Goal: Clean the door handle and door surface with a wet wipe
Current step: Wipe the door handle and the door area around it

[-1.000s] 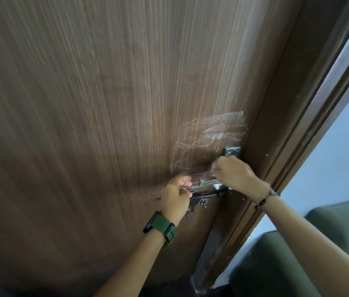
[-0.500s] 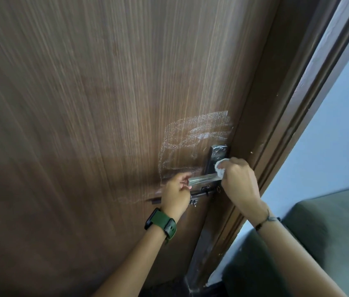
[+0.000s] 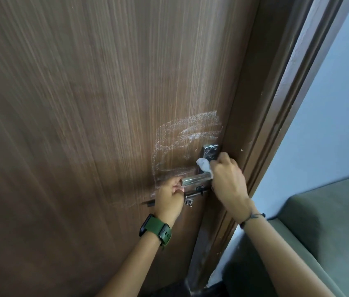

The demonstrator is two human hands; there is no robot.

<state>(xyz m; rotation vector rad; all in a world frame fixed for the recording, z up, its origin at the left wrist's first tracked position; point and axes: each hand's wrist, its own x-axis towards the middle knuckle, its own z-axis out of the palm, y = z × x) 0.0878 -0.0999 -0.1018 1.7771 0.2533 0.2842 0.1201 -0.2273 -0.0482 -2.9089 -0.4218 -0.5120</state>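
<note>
- Door [image 3: 83, 103] fills most of the view, dark brown wood grain, and everything below is placed off the door handle [image 3: 194, 180], the metal lever near the door's right edge.
- Left of the handle's free end is plain wood, nothing in the way there.
- Left hand [image 3: 169, 198] is at the free end of the lever, fingers curled round it, so it grips the tip. Green watch [image 3: 156, 229] sits on that wrist, below the handle.
- Up and left of the handle there's a whitish wet smear [image 3: 186, 138] on the door surface, kinda streaky.
- Just under the handle runs a dark slide bolt [image 3: 195, 195], partly hidden behind the left hand.
- Metal backplate [image 3: 210, 152] stands above the handle's pivot end.
- Wet wipe [image 3: 204, 167] is bunched up and pressed against the backplate's lower part and the pivot end of the lever.
- Right hand [image 3: 227, 181] covers the pivot end, fingers curled tight round the wipe, pinching it. Thin dark cord bracelet [image 3: 253, 218] on that wrist.
- Right of the handle comes the brown door frame [image 3: 276, 103], then a pale blue wall [image 3: 330, 103], and lower down a green sofa [image 3: 319, 232].
</note>
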